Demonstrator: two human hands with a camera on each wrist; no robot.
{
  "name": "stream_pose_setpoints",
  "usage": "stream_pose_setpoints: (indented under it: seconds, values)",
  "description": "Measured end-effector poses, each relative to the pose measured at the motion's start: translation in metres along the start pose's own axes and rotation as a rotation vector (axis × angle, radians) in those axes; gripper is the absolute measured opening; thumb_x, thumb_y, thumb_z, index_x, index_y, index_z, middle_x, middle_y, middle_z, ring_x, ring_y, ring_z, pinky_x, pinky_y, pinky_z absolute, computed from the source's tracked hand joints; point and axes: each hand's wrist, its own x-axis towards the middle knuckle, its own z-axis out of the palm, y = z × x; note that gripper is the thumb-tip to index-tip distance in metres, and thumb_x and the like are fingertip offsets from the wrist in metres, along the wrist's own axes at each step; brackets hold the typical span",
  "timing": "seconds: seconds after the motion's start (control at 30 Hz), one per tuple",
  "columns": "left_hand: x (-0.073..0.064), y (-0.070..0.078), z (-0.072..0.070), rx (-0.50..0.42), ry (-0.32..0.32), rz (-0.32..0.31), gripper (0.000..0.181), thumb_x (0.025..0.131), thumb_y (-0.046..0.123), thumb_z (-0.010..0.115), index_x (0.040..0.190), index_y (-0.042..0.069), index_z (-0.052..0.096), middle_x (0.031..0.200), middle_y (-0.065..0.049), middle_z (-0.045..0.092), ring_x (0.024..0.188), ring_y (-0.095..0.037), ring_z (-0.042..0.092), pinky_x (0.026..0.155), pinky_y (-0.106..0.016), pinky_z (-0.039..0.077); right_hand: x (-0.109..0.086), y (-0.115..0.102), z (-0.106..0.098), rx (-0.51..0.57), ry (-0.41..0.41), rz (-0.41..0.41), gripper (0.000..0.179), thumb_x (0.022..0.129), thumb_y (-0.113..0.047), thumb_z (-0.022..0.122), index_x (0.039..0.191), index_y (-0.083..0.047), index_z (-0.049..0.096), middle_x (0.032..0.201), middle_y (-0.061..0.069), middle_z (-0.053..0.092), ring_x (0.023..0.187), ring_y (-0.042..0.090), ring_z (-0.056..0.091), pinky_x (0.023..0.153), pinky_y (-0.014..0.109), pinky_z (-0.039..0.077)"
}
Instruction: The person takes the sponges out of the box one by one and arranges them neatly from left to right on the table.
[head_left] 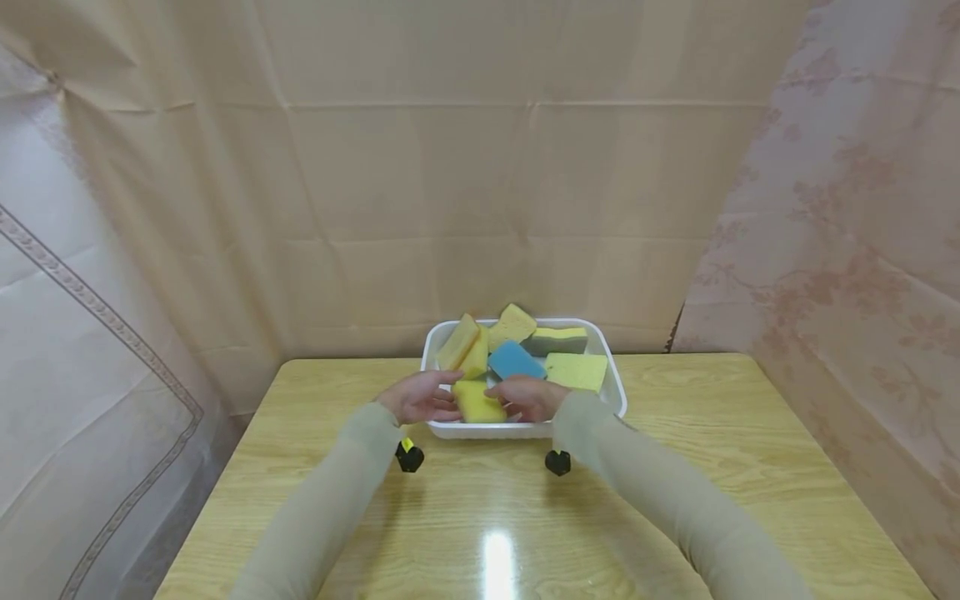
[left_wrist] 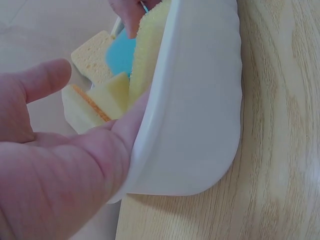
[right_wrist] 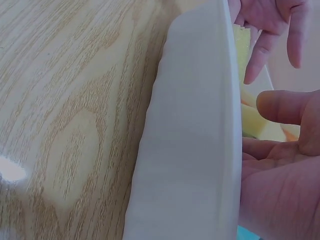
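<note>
A white plastic tub (head_left: 487, 431) holds several sponges at the back of the table. A yellow sponge (head_left: 480, 402) lies at its front, between the two hands. My left hand (head_left: 423, 397) reaches over the front left rim, fingers extended beside that sponge; its thumb stands apart in the left wrist view. From the right, my right hand (head_left: 528, 397) has its thumb by the sponge's upper corner, with its lower fingers partly hidden behind the tub wall (right_wrist: 195, 120). Behind them are a blue sponge (head_left: 516, 360) and a light yellow sponge (head_left: 576, 371).
Two sponges lean at the tub's left, one a tan-sided sponge (head_left: 457, 343). At the back are a porous sponge (head_left: 512, 327) and a grey-and-yellow sponge (head_left: 555, 340). A beige curtain (head_left: 480, 208) hangs behind the wooden table (head_left: 337, 500). Black wrist mounts (head_left: 408, 457) hang below both wrists.
</note>
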Motion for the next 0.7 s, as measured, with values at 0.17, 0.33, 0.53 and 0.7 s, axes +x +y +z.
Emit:
stream_pose_setpoints:
  seconds: [0.17, 0.33, 0.53, 0.7]
  values:
    - [0.0018, -0.0008, -0.0013, 0.005, -0.010, 0.007, 0.058, 0.106, 0.023, 0.053, 0.152, -0.001, 0.026, 0.147, -0.039, 0.034, 0.135, -0.048, 0.043, 0.104, -0.045, 0.049, 0.0024, 0.0010, 0.0004, 0.000, -0.005, -0.002, 0.055, 0.100, -0.019, 0.061, 0.144, 0.006, 0.039, 0.150, 0.025, 0.043, 0.135, 0.041, 0.046, 0.111, 0.049, 0.042]
    - [0.0010, -0.0015, -0.0034, 0.021, -0.028, 0.014, 0.059, 0.107, 0.024, 0.052, 0.152, 0.000, 0.025, 0.148, -0.037, 0.035, 0.135, -0.047, 0.043, 0.105, -0.045, 0.049, 0.0006, 0.0017, 0.0016, 0.003, -0.007, 0.000, 0.064, 0.099, -0.020, 0.063, 0.149, 0.006, 0.033, 0.154, 0.026, 0.039, 0.138, 0.043, 0.042, 0.113, 0.050, 0.038]
    - [0.0012, -0.0020, -0.0067, 0.030, -0.061, 0.039, 0.058, 0.108, 0.024, 0.050, 0.154, 0.000, 0.024, 0.151, -0.036, 0.033, 0.136, -0.047, 0.043, 0.105, -0.045, 0.048, -0.0010, 0.0028, 0.0008, -0.008, -0.003, -0.005, 0.068, 0.098, -0.022, 0.064, 0.151, 0.006, 0.032, 0.155, 0.024, 0.038, 0.140, 0.042, 0.040, 0.115, 0.050, 0.036]
    - [0.0027, -0.0040, -0.0061, 0.032, -0.077, 0.056, 0.056, 0.108, 0.023, 0.049, 0.153, 0.000, 0.025, 0.151, -0.036, 0.033, 0.135, -0.047, 0.044, 0.106, -0.044, 0.048, -0.0011, 0.0053, -0.0014, -0.008, 0.004, -0.014, 0.069, 0.098, -0.023, 0.064, 0.152, 0.006, 0.032, 0.155, 0.025, 0.037, 0.139, 0.043, 0.040, 0.115, 0.051, 0.035]
